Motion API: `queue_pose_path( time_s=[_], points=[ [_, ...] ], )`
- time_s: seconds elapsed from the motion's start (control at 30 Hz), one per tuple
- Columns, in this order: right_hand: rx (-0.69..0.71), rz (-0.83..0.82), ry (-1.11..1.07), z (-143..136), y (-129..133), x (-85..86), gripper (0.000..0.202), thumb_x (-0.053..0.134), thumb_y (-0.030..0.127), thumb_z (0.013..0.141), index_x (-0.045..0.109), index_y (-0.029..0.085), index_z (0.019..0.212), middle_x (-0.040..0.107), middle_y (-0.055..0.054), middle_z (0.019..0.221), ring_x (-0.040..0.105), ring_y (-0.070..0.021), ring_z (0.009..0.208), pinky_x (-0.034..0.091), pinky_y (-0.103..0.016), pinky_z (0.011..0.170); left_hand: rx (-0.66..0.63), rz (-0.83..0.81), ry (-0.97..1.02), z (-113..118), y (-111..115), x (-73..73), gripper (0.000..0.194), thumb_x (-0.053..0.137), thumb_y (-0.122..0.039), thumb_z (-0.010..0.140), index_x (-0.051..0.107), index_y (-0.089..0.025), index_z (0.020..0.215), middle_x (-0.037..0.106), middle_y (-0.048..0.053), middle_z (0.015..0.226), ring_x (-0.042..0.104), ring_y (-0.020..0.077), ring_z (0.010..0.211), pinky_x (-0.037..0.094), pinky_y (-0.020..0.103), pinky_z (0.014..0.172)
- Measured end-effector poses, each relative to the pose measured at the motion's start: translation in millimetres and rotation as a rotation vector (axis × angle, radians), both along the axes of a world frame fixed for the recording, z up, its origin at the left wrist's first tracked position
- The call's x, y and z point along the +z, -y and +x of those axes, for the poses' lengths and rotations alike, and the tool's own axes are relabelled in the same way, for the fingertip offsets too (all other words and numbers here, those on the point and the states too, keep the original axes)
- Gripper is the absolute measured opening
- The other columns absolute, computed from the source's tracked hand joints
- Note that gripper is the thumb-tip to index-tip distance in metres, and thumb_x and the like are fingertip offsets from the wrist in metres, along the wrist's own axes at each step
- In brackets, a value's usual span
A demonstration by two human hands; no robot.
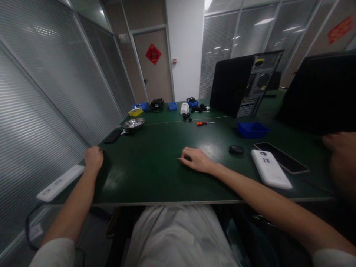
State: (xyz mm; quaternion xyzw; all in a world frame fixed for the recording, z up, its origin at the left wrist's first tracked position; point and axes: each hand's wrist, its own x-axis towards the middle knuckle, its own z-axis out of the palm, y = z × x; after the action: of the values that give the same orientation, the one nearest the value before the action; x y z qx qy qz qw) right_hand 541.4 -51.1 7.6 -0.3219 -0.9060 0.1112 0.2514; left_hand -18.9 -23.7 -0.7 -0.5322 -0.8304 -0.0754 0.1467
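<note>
Right hand (196, 160): thumb and index pinched together, apparently on a thin pin (178, 158) jutting left of the fingertips, near the table (144, 174). Left hand (94, 158), well left, curled; contents unclear. Judged best: light pinch, wrist steadied.

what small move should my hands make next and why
Perhaps bring the left hand in toward the right hand: the right seems to pinch a small thin piece, while the left is well apart, near the left edge of the green table.
</note>
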Motion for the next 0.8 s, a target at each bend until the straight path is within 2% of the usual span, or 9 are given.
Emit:
queue_pose_path(
  time_s=[0.2,0.33,0.5,0.6,0.7,0.8],
  points=[
    [0.004,-0.007,0.008,0.4,-0.3,0.2,0.016,0.056,0.034,0.100,0.063,0.020,0.098,0.064,-0.004,0.098,0.057,-0.0143,0.078,0.039,-0.026,0.070,0.043,0.017,-0.019,3.8,-1.9,1.4,0.039,0.044,-0.027,0.094,0.074,-0.003,0.103,0.066,0.027,0.107,0.062,0.0390,0.104,0.050,0.046,0.087],
    [0.011,-0.012,0.013,0.6,0.7,2.6,0.017,0.056,0.035,0.100,0.064,0.020,0.098,0.064,-0.003,0.098,0.057,-0.0141,0.078,0.039,-0.026,0.070,0.053,-0.005,0.030,2.6,-4.2,3.3,0.038,0.047,-0.028,0.094,0.074,-0.003,0.104,0.067,0.027,0.104,0.063,0.0383,0.102,0.050,0.045,0.086],
    [0.009,-0.020,0.018,0.6,1.1,3.7,0.018,0.056,0.036,0.100,0.064,0.020,0.098,0.064,-0.003,0.098,0.057,-0.0140,0.077,0.039,-0.026,0.068,0.033,0.025,0.083,-1.4,1.7,4.4,0.038,0.051,-0.033,0.092,0.074,-0.007,0.108,0.066,0.026,0.112,0.061,0.0390,0.106,0.048,0.046,0.088],
    [0.006,-0.013,0.017,0.2,0.5,1.7,0.018,0.056,0.036,0.100,0.064,0.020,0.099,0.064,-0.003,0.098,0.057,-0.0140,0.077,0.039,-0.027,0.069,0.038,0.068,0.143,0.4,5.2,6.0,0.037,0.052,-0.032,0.090,0.074,-0.007,0.109,0.068,0.025,0.108,0.063,0.0379,0.102,0.048,0.045,0.086],
    [0.005,-0.003,0.014,-0.7,-0.3,-0.7,0.018,0.056,0.037,0.100,0.064,0.020,0.098,0.064,-0.003,0.098,0.057,-0.0141,0.078,0.038,-0.027,0.070,-0.069,0.112,0.214,18.9,3.5,9.8,0.034,0.056,-0.033,0.090,0.076,-0.010,0.105,0.072,0.020,0.104,0.065,0.0343,0.101,0.048,0.041,0.090],
    [0.002,-0.001,0.009,-1.4,-1.1,-1.9,0.018,0.056,0.037,0.100,0.063,0.020,0.097,0.065,-0.003,0.098,0.057,-0.0140,0.078,0.038,-0.027,0.069,-0.254,0.131,0.325,66.6,1.5,15.7,0.031,0.058,-0.038,0.092,0.077,-0.017,0.107,0.075,0.011,0.108,0.067,0.0270,0.101,0.048,0.034,0.092]
  ],
)
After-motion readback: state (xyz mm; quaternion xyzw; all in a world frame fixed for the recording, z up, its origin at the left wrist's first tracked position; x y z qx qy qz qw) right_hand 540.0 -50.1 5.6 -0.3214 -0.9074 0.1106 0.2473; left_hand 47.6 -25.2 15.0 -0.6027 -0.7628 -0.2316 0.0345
